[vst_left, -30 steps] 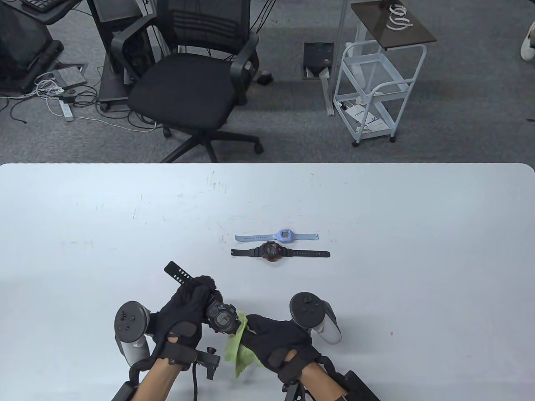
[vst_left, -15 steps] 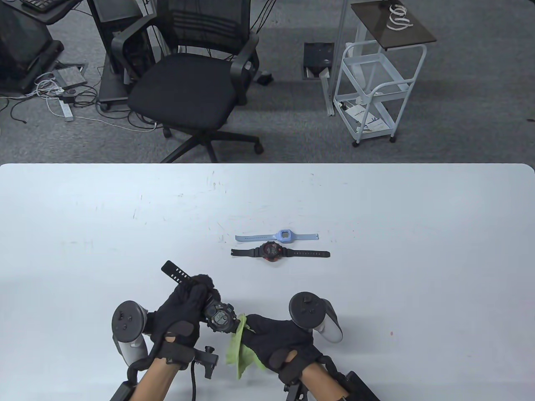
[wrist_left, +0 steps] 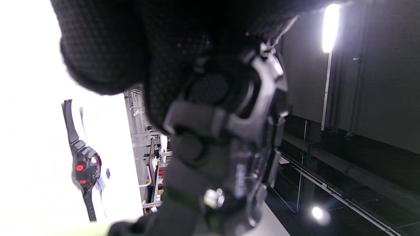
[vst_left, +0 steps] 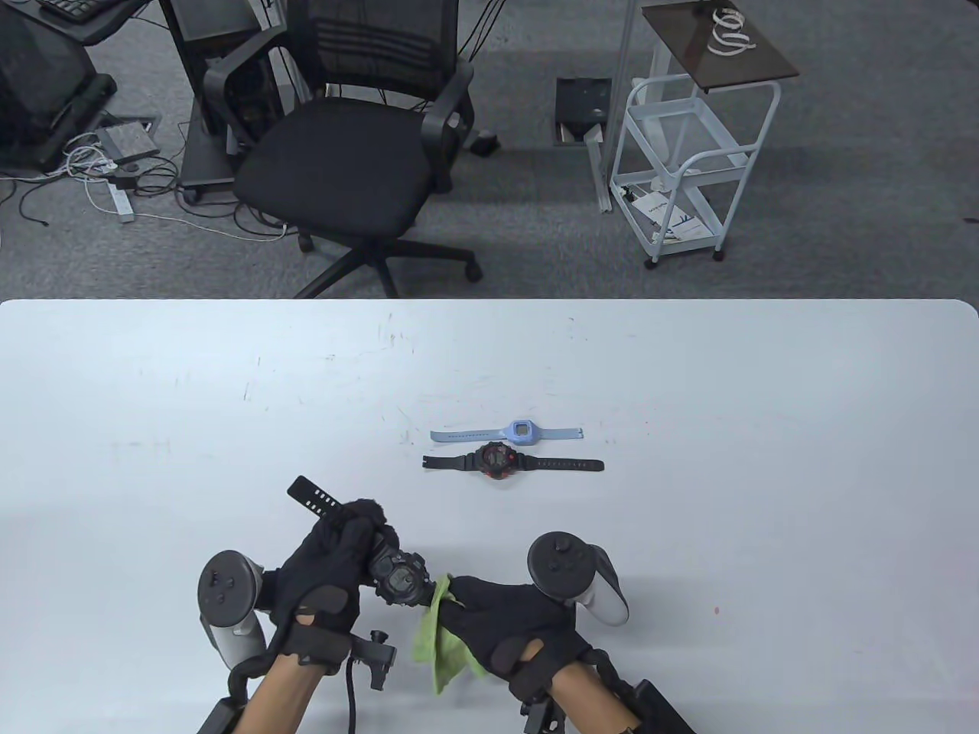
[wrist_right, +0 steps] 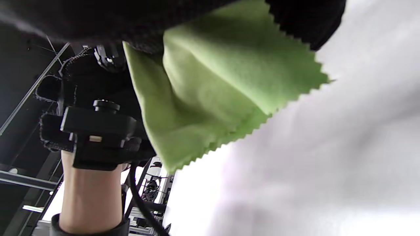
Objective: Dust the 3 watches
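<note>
Lying beyond both hands: blue watch (vst_left: 521,431), red-black watch (vst_left: 496,460).

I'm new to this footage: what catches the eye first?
Near the table's front edge, the left hand grips a black watch while the right hand holds a green cloth against it. Mid-table lie a blue watch and a black-and-red watch, parallel.

On the table (vst_left: 765,428), 2 watches (vst_left: 497,459) lie side by side, behind both hands.
</note>
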Tool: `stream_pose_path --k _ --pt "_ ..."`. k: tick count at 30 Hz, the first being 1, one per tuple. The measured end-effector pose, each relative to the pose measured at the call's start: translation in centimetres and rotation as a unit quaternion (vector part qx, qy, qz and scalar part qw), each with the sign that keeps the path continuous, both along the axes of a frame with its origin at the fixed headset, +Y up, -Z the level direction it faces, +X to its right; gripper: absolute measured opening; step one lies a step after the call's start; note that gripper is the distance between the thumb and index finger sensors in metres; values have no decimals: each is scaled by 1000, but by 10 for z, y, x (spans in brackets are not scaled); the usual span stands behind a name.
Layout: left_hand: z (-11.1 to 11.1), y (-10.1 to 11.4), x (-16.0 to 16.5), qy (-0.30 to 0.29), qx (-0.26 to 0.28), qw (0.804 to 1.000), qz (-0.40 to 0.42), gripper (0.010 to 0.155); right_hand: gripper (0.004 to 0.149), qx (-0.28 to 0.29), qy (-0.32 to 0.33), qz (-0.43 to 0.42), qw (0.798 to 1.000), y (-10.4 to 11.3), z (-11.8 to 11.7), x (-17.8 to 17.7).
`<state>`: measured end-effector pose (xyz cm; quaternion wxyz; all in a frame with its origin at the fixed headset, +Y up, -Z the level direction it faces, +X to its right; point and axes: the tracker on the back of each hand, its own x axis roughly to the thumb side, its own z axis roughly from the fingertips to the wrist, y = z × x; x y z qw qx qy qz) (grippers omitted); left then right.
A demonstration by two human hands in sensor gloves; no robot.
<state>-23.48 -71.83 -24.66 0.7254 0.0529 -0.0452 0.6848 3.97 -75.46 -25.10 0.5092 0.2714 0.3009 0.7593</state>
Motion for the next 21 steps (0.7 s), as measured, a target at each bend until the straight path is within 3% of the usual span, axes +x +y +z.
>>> stream_pose_path --k 9,15,21 --pt "0 0 1 0 0 1000 -3 43 49 47 -35 58 997 7 0 3" --pt "0 1 -1 4 2 1000 0 44 49 0 10 37 999 3 0 0" --pt "0 1 0 3 4 1000 -2 43 49 27 -11 68 997 7 0 2"
